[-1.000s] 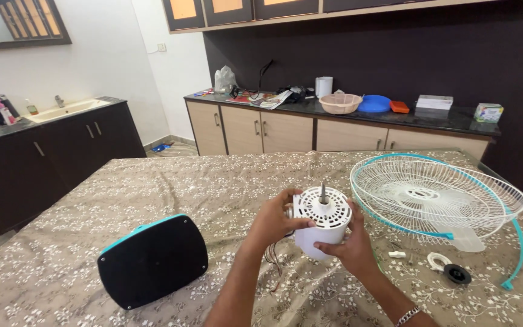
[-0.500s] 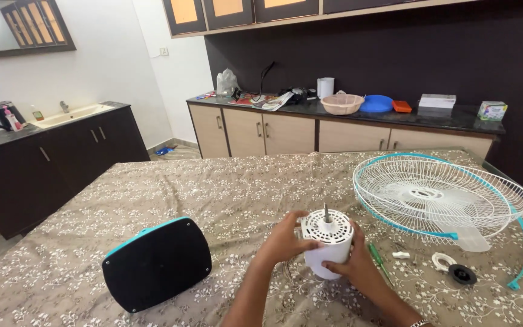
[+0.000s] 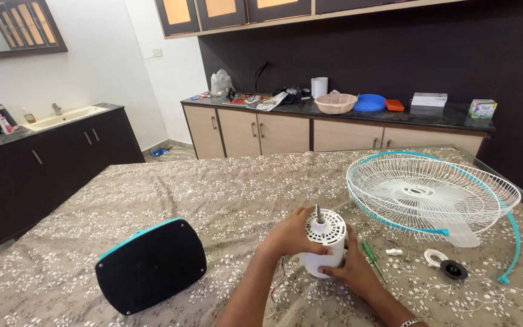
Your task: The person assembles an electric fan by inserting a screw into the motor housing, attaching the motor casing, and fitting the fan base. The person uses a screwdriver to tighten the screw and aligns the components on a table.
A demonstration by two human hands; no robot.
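Both your hands grip the white motor [image 3: 324,247]: left hand [image 3: 292,233] at its 9 o'clock, right hand [image 3: 353,266] at 4 o'clock, fingers closed round it. It stands on the surface [image 3: 213,194], shaft [image 3: 318,214] pointing up.

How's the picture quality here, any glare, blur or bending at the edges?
Head view: even daylight, soft shadows only. The hands, left and right, and the white fan motor they hold are sharp, with no motion blur. Mild sheen on the dark countertop. Wide-angle distortion bows the upper cabinets and stretches the fan guard toward the right edge.
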